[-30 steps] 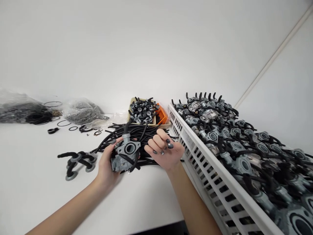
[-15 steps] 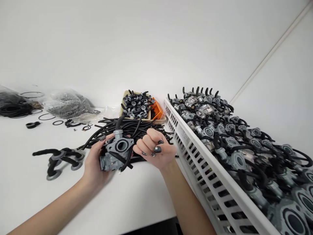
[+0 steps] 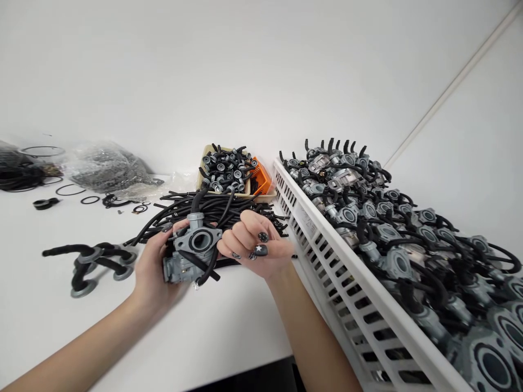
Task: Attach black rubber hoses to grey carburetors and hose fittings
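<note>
A grey metal carburetor [image 3: 192, 256] with black hoses is held up over the table by my left hand [image 3: 153, 261], fingers wrapped round its left side. Its round flanged opening points toward me, and a thick black hose [image 3: 199, 200] rises from its top cap. Close against the carburetor's right side is my right hand [image 3: 255, 245], closed with curled fingers. Whatever those fingers pinch, if anything, is hidden. Behind both hands lies a pile of black rubber hoses [image 3: 220, 209].
Several capped hoses [image 3: 92, 253] lie at left. Behind are plastic bags of parts [image 3: 110, 166], loose black rings [image 3: 90, 200], a cream bin of hose caps [image 3: 200, 182] and an orange basket [image 3: 263, 177]. A white crate [image 3: 327, 250] full of carburetors runs along the right.
The view has shifted slightly. My left hand still grips the carburetor, and my right hand stays closed beside it, a touch nearer to its flange.
</note>
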Demonstrator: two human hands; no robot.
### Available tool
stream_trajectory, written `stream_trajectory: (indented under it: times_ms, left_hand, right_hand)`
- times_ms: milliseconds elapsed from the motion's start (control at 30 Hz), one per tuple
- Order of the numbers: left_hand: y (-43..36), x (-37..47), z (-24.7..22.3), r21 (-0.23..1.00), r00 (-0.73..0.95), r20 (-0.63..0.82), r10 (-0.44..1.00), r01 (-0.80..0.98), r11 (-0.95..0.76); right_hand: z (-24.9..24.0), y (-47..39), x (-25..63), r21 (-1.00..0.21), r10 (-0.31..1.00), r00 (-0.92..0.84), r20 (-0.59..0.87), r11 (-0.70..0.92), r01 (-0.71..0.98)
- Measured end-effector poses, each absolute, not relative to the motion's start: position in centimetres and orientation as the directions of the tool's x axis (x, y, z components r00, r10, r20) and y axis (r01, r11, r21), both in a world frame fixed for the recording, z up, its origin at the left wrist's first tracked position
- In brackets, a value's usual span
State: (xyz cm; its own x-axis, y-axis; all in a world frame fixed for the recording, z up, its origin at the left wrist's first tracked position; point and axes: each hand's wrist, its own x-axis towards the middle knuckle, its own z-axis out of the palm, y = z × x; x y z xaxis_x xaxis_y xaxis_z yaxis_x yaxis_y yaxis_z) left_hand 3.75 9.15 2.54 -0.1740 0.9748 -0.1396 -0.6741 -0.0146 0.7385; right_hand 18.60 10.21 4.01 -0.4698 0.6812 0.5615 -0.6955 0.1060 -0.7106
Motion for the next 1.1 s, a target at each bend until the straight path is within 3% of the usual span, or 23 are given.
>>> stream_trajectory:
  times_ms: [267,700,1100]
  left_hand:
    - [8.9,3.54,2.97,0.673,-0.074,-0.172,0.982,-0.737,0.062]
    - [8.85,3.7,3.27,0.644,-0.091,-0.232,0.968,-0.761,0.083]
    - [8.92,3.5,2.56,0.663,-0.07,-0.195,0.978,-0.745,0.079]
  right_hand:
    - [4.1,10.25,18.5,-0.623,0.613,-0.46,0.643,0.067,-0.78]
    - [3.99,10.38,18.34,-0.616,0.584,-0.458,0.671,0.094,-0.782]
    - [4.06,10.39,18.3,-0.611,0.546,-0.475,0.69,0.09,-0.786]
